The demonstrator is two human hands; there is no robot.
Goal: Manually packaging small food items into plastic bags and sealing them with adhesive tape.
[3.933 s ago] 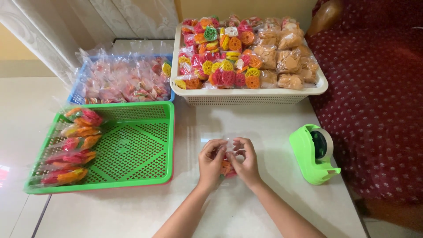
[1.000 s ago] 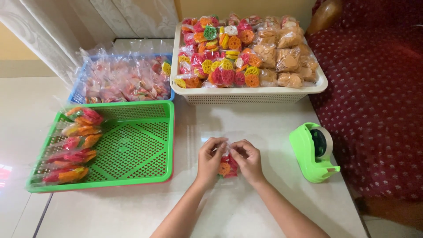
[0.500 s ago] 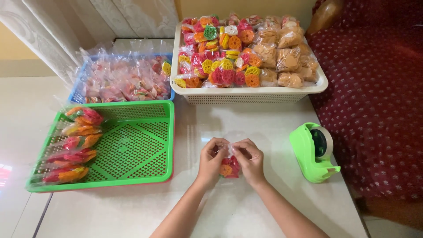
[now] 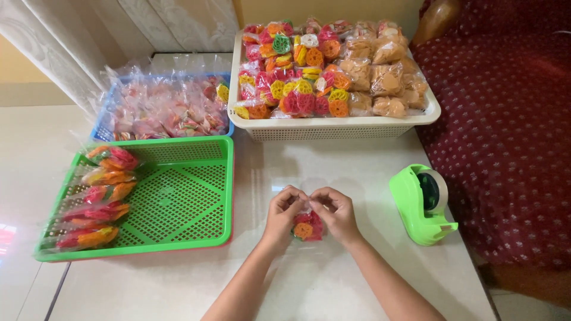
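While resting on the white table point(image 4: 333, 172), left hand point(image 4: 282, 215) and right hand point(image 4: 337, 215) both pinch the neck of a clear snack bag point(image 4: 305, 226); green tape dispenser point(image 4: 423, 204) nearby at right.

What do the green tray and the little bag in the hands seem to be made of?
The green tray looks like moulded plastic, glossy, with a lattice of holes in its floor. The small bag, pinched by the left hand and right hand, seems thin clear plastic film: the coloured snacks show through.
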